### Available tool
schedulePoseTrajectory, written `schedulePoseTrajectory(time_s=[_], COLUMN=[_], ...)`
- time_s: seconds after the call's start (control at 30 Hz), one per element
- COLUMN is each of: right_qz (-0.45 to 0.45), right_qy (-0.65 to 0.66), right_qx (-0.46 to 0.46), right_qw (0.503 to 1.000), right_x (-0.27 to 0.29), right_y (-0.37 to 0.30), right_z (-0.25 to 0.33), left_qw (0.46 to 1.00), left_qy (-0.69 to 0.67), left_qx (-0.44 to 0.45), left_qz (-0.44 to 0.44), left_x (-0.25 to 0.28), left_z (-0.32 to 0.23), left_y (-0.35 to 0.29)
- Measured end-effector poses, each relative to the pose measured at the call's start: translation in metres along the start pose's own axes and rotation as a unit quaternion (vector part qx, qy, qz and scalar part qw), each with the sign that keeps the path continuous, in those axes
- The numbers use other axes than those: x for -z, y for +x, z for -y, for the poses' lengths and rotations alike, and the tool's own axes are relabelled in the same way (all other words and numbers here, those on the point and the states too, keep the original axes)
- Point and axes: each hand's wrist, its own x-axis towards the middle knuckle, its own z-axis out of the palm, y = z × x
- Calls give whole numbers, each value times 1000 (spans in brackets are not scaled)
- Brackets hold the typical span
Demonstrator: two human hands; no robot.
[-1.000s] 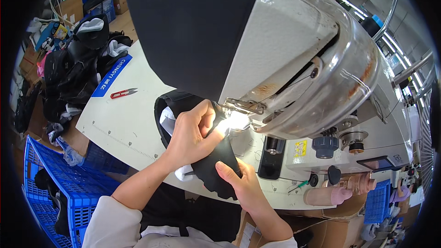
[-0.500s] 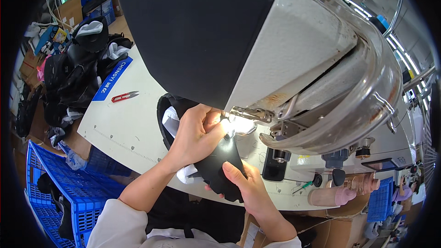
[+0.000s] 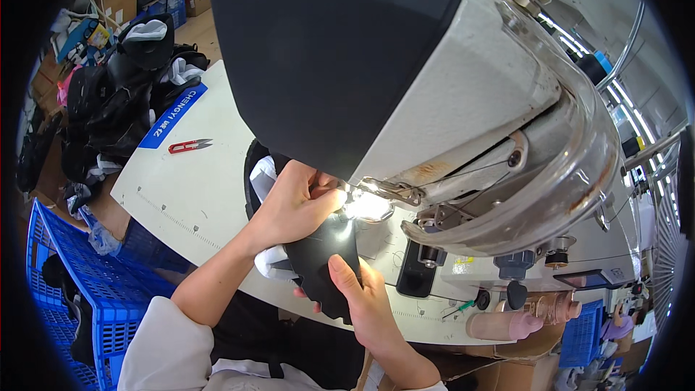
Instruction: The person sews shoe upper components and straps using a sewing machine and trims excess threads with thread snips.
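A black, flexible sewn piece (image 3: pixel 323 259) with white padded lining (image 3: pixel 275 262) lies under the head of a large sewing machine (image 3: pixel 329 58). Its kind is not plain; it resembles a shoe upper. My left hand (image 3: pixel 289 206) pinches the piece close to the brightly lit needle area (image 3: pixel 368 204), which glare partly hides. Nearer to me, my right hand (image 3: pixel 365 300) grips the lower end, thumb on top and fingertips showing from beneath. The far part of the piece curves behind my left hand, partly out of sight.
Red thread snips (image 3: pixel 190 146) lie on the white table (image 3: pixel 184 199). A black phone (image 3: pixel 417 271), a green-handled tool (image 3: pixel 457 309) and pink bottles (image 3: pixel 503 324) sit to the right. Black pieces (image 3: pixel 119 101) are heaped at left, above a blue crate (image 3: pixel 119 304).
Both hands and the black piece have shifted slightly left relative to the needle area. The whole view has moved a little too. A machine lever with thread now shows behind the clear guard.
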Motion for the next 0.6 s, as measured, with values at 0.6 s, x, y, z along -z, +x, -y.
schedulePoseTrajectory(time_s=[0.6], right_qz=[10], right_qy=[46], right_qx=[6], right_qw=[999], right_x=[-8], right_y=[4], right_z=[6], left_qw=[992], left_qy=[-90], left_qx=[-19], left_qz=[-90], left_x=[-4], left_z=[6], left_y=[7])
